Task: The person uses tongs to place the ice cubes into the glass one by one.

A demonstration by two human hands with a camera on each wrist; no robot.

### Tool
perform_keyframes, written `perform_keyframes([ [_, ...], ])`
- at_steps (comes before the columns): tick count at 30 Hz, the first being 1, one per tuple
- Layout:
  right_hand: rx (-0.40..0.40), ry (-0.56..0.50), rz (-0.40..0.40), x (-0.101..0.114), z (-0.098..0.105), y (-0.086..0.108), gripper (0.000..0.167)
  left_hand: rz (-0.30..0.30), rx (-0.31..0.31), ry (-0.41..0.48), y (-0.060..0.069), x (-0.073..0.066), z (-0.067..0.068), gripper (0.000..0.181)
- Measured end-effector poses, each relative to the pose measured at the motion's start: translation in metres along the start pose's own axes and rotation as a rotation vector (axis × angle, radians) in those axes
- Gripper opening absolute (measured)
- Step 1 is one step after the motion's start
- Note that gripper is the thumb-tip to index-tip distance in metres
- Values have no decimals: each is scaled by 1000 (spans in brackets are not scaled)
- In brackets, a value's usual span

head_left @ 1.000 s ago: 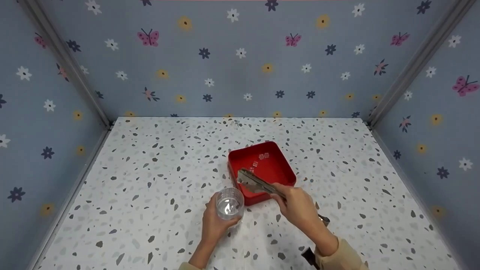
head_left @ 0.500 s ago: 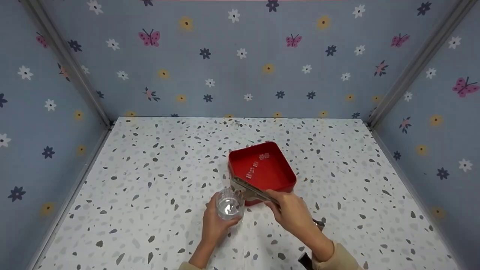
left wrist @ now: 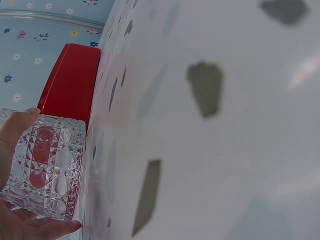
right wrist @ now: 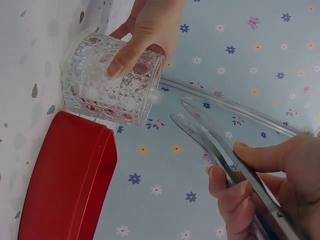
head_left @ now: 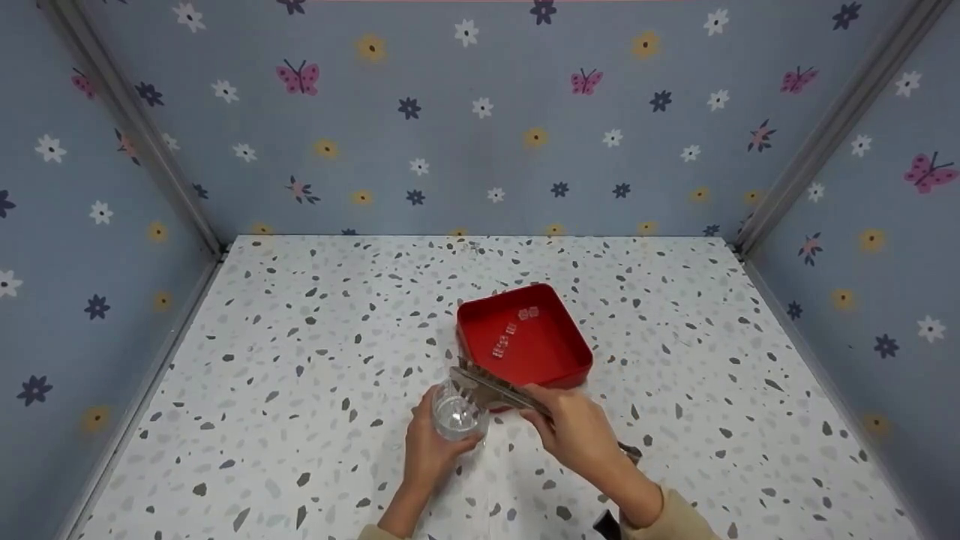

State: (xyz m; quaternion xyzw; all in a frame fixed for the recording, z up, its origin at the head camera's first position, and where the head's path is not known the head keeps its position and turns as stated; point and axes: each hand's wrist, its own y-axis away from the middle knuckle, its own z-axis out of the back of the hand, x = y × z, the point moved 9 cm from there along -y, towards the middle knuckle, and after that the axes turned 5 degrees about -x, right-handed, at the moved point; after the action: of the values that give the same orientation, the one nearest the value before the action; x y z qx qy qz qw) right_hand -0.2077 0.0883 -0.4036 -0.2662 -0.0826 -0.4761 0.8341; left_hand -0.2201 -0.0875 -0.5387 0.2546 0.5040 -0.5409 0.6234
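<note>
My left hand (head_left: 435, 442) grips a clear cut-glass tumbler (left wrist: 47, 165), which stands upright on the table. In my right hand (head_left: 577, 431) is a pair of metal tongs (right wrist: 222, 150), pinched between thumb and fingers. The tongs' tips are above the tumbler's mouth in the head view, and slightly apart in the right wrist view. A small whitish piece (right wrist: 154, 96) shows at the tumbler's rim, just off the tips. Right beside the tumbler sits a red square tray (head_left: 551, 352), with several small clear cubes (head_left: 504, 341) in it. The tumbler's contents are hard to make out.
The white speckled table (head_left: 315, 337) is bounded by blue flowered walls (head_left: 480, 150) at the back and both sides. A dark strap (head_left: 607, 523) shows near my right wrist.
My right hand has moved the tongs left and toward me, from over the red tray to above the tumbler's mouth. The left hand and tumbler have stayed in place.
</note>
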Motion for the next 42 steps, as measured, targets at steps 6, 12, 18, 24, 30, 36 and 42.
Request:
perform_keyframes([
  [6, -16, 13, -1, -1, 2, -1, 26, 21, 2, -6, 0, 0, 0, 93],
  [12, -40, 27, -9, -4, 5, -1, 29, 13, -6, -12, 1, 0, 1, 92],
  [18, -55, 38, -15, -8, 8, -3, 33, 22, 4, -24, 1, 2, 0, 94],
  [24, -52, 35, -22, -14, 9, -5, 32, 10, 3, -7, 1, 1, 0, 92],
  [30, -67, 71, -36, -22, 12, -10, 30, 1, -3, -15, 0, 0, 1, 91],
  [36, -93, 107, -45, -30, 16, -16, 29, 0, 4, -18, 0, 0, 0, 92],
  [42, -92, 156, -51, -38, 17, -22, 32, -8, 5, -5, 0, 0, 0, 92],
])
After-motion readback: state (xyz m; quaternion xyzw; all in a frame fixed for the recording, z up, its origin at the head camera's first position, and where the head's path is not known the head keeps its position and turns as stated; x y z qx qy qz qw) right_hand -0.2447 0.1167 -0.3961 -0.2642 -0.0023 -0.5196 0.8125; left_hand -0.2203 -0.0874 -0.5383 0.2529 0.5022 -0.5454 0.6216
